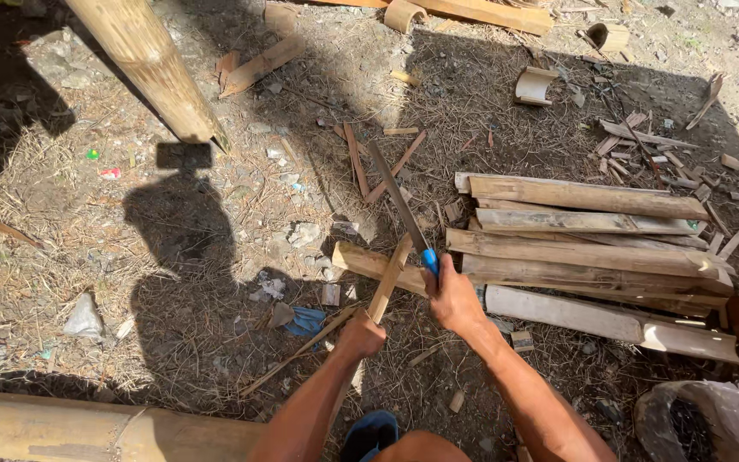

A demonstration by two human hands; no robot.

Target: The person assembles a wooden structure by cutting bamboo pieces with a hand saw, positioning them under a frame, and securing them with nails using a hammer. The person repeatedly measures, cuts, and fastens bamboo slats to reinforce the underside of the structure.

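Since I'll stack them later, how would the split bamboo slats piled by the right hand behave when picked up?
The split bamboo slats look long and woody, so probably stiff. They seem thin and dry, so likely light. Their curved faces may rock when pushed, and the ragged split edges may splinter.

Both forearms are bare and sleeveless, with blue footwear showing below.

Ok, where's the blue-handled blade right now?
In the head view, just right of centre: the right hand grips the blue-handled blade, raised over the bamboo strip held by the left hand.
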